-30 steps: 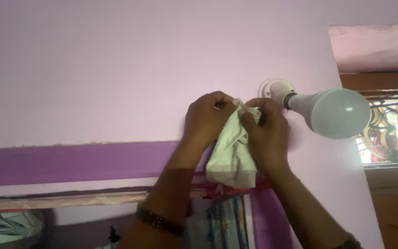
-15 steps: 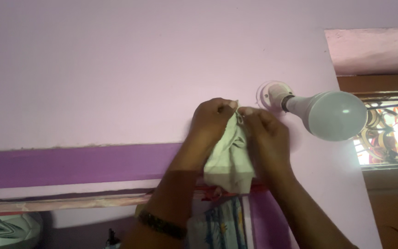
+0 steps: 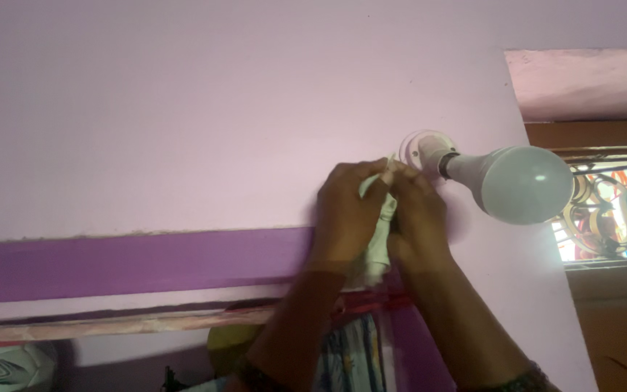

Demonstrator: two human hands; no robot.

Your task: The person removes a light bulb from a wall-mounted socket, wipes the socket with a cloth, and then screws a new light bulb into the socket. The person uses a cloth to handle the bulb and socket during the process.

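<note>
Two hands meet just right of the frame's centre, raised against a pale pink wall (image 3: 183,109). The left hand (image 3: 350,210) and the right hand (image 3: 416,214) press close together, both closed around a pale crumpled cloth (image 3: 379,243); its top corner peeks out between the fingertips and the rest hangs down between the wrists. Just to the upper right of the hands, a round white lamp holder (image 3: 422,149) sits on the wall, with a large white bulb (image 3: 524,181) sticking out toward the right edge, unlit as far as can be told. The cloth seems to be getting bunched into a pad right beside the holder, so the step in hand looks like readying it for wiping. Reaching the fitting would call for a gentle touch, since the bulb juts out unsupported. A purple band (image 3: 132,261) runs across the wall below.
</note>
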